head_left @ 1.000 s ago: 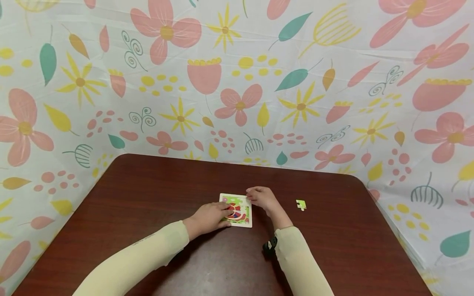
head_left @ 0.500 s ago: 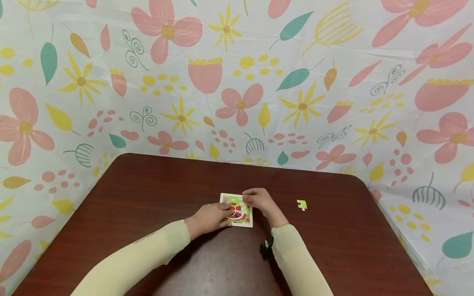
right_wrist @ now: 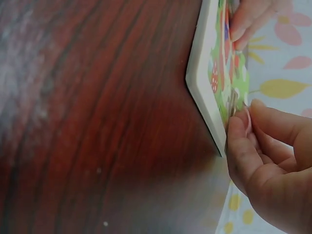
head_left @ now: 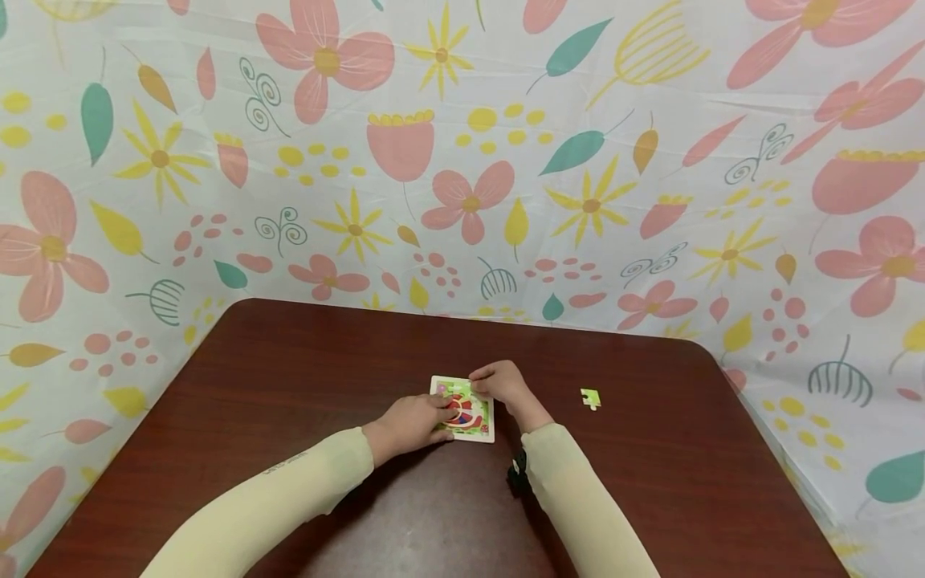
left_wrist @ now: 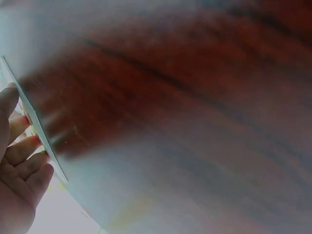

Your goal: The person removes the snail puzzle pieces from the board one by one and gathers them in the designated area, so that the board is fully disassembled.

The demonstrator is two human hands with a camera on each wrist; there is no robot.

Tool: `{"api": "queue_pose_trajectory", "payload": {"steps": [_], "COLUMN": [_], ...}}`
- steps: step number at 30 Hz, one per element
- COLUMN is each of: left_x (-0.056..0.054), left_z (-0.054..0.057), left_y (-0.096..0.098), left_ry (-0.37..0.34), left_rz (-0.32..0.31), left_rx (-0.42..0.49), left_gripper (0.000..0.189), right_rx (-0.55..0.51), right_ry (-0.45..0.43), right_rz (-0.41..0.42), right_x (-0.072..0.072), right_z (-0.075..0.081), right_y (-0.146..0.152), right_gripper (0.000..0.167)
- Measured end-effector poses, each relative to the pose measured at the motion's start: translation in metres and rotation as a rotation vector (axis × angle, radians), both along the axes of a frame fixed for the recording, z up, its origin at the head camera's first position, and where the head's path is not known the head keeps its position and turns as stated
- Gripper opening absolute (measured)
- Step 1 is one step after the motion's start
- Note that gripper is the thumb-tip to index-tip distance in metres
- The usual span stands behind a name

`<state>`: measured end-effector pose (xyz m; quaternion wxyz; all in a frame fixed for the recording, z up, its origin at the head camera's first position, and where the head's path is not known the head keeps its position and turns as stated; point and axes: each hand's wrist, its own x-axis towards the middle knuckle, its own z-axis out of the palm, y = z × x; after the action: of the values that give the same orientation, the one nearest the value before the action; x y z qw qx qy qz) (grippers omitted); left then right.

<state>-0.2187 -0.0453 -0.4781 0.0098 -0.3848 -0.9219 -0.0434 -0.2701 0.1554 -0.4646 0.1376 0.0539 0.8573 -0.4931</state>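
Observation:
A square jigsaw puzzle [head_left: 473,432] with a white frame and a red, blue and green picture lies on the table. My left hand [head_left: 408,425] rests on its left side, fingers over the picture and thumb at the near edge. At the far right corner, my right hand [head_left: 502,384] pinches a puzzle piece [right_wrist: 248,119] between thumb and fingers, low over the board. The fingers mostly cover this piece. In the right wrist view, the left fingertips [right_wrist: 239,31] touch the picture beyond the frame. The left wrist view shows the left fingers [left_wrist: 24,151] along the board's edge.
One loose green and yellow puzzle piece [head_left: 590,399] lies on the brown table [head_left: 347,353], to the right of the right hand. A floral cloth [head_left: 462,160] hangs behind the table and along its sides. A black wrist device [head_left: 517,474] sits under the right cuff.
My right hand has shifted a little left, from the puzzle's right edge onto its far right corner. The left hand stays in place, and the loose piece has not moved.

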Motion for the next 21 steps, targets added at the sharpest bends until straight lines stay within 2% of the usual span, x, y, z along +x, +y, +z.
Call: {"api": "queue_pose_trajectory", "payload": {"steps": [21], "left_x": [-0.0030], "left_z": [-0.0007], "left_y": [-0.0014], "left_ry": [0.037], "left_rz": [-0.036], "left_rx": [0.022], "left_gripper": [0.038], "right_rx": [0.041], "right_ry": [0.002], "right_rz": [0.017], "right_x": [-0.0028], "right_z": [0.0012], "right_y": [-0.0062], "right_gripper": [0.013]}}
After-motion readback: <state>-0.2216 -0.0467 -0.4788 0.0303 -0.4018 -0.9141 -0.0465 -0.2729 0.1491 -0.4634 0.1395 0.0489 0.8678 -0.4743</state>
